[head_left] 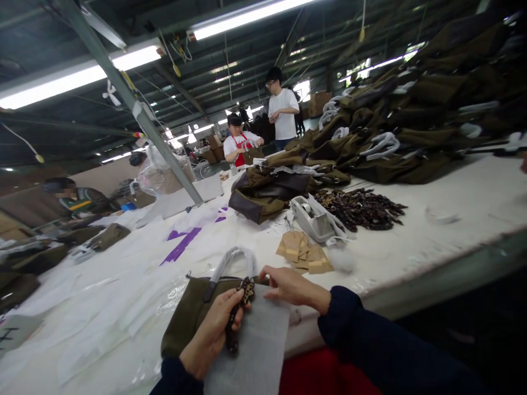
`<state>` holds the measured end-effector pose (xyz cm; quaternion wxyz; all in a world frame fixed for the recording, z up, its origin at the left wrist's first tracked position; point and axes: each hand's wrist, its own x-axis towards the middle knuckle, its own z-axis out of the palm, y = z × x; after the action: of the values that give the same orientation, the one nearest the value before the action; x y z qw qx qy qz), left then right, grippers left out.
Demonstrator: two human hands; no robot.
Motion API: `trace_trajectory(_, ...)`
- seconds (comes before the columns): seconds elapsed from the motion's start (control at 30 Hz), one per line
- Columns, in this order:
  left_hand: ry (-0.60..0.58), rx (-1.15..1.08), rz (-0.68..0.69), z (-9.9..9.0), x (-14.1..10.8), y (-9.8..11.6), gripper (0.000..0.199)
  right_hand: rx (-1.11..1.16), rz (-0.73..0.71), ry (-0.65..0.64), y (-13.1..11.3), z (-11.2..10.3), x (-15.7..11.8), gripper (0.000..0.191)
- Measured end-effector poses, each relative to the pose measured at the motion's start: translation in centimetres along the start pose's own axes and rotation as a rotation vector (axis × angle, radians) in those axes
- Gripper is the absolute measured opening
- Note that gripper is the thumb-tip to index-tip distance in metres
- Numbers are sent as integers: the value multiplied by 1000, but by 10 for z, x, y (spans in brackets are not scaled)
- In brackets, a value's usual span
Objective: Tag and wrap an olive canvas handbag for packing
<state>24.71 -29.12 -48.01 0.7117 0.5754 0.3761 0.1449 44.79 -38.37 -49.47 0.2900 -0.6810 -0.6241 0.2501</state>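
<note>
My left hand (218, 323) is closed around a dark brown patterned strip (247, 291), which looks like a folded strap or scarf. It holds this over an olive bag (185, 312) with a handle (234, 258) wrapped in white. A thin whitish sheet (263, 334) hangs over the bag's front, below the strip. At the bag's upper right corner is my right hand (292, 285), its thumb and forefinger apart around the top edge near the sheet. Whether those fingertips press on the bag or the sheet is hard to make out.
Beyond my hands lie brown paper tags (304, 252), a grey tape dispenser (315, 219) and a heap of dark patterned strips (362, 208). Olive bags (391, 137) are piled high at right. Purple strips (181, 247) lie on the white table. Several people work farther off.
</note>
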Motion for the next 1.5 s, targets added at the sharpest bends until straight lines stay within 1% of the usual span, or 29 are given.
trace_trajectory(0.07, 5, 3, -6, 1, -1, 3, 37, 24, -9, -20, 3, -1, -5, 35)
trace_trajectory(0.13, 9, 19, -21, 1, 0, 10, 37, 32, -14, -8, 2, 1, -3, 34)
trace_trajectory(0.27, 8, 75, -68, -1, 3, 26, 41, 57, -12, 45, -6, 12, 19, 37)
trace_trajectory(0.37, 9, 88, -84, -2, 4, 31, 42, 59, -2, 88, -7, 19, 38, 37)
trace_trajectory(0.47, 19, 66, -75, -1, 2, 23, 40, 67, 4, 121, -2, 26, 47, 35)
trace_trajectory(0.63, 66, -4, -32, 5, -3, -10, 39, 88, -12, 135, 10, 31, 45, 32)
trace_trajectory(0.7, 74, -24, 3, 7, -4, -20, 37, 99, -1, 147, 12, 29, 44, 24)
trace_trajectory(0.77, 65, -29, 17, 7, -4, -25, 36, 107, 45, 183, 14, 26, 48, 11)
trace_trajectory(0.8, 62, -27, 20, 6, -4, -26, 35, 111, 77, 199, 15, 25, 52, 12)
trace_trajectory(0.83, 56, -21, 20, 6, -3, -27, 35, 117, 110, 204, 15, 24, 57, 19)
trace_trajectory(0.9, 48, -14, 15, 5, -2, -26, 35, 141, 162, 174, 14, 24, 71, 32)
trace_trajectory(0.93, 51, -16, 10, 4, -2, -24, 36, 161, 177, 146, 14, 25, 79, 36)
trace_trajectory(0.97, 57, -22, 2, 5, -2, -23, 36, 182, 187, 119, 13, 27, 86, 36)
trace_trajectory(1.03, 77, -42, -15, 6, -3, -18, 37, 227, 201, 90, 13, 32, 98, 29)
trace_trajectory(1.1, 99, -59, -37, 7, -5, -13, 39, 265, 221, 106, 14, 39, 104, 20)
trace_trajectory(1.2, 119, -67, -67, 7, -8, -10, 40, 309, 252, 162, 20, 48, 103, 16)
trace_trajectory(1.33, 128, -70, -100, 6, -6, -16, 42, 322, 266, 211, 26, 52, 96, 20)
trace_trajectory(1.4, 119, -67, -108, 6, -5, -21, 42, 290, 250, 202, 27, 48, 93, 22)
trace_trajectory(1.5, 113, -39, -86, 8, -3, -23, 40, 189, 194, 208, 22, 33, 87, 21)
